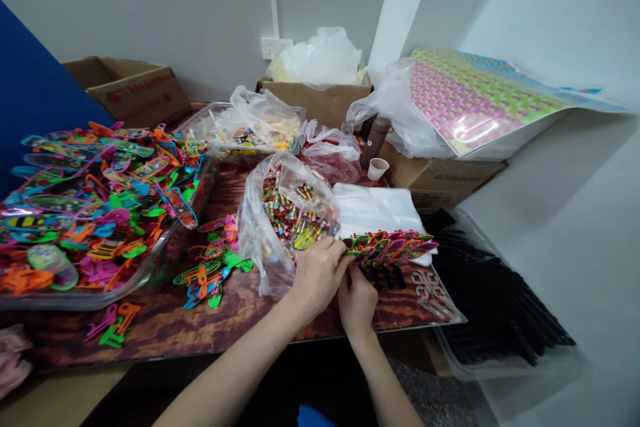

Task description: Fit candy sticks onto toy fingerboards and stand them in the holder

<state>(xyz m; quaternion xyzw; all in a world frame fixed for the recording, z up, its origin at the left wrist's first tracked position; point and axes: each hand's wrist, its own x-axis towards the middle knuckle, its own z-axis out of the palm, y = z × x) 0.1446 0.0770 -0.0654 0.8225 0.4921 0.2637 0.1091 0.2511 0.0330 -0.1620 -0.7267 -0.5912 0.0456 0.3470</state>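
Over the front edge of the worktop (pixel 240 320), we hold a row of boards (pixel 395 246), small, bright and packed side by side, pointing off to our right. Our left hand (pixel 317 274) has its fingers clamped on the near end of the row. Our right hand (pixel 358 300) is curled just below that end, against the left; we cannot tell whether its fingers are clamped on anything.

Under the far part of the row lies a white sheet (pixel 377 206), with black pieces (pixel 387 276) and pale hooks (pixel 430 287) nearer to us. Just beyond our left hand, a clear bag (pixel 251 234) stands open, full of striped sticks (pixel 293 204). To its left a small pile (pixel 213 270) of loose toys rests on the worktop; farther left, a clear tub (pixel 120 295) is heaped with more toys (pixel 105 194), three clips (pixel 117 326) lying before it.

Behind the bag we see a tray (pixel 295 144) partly under plastic, a red bag (pixel 330 150), a dark bottle (pixel 374 140) and a paper cup (pixel 377 168). At our right, printed sheets (pixel 475 97) lie above a carton (pixel 443 177), and a lower bin (pixel 457 360) holds black strips (pixel 495 297).
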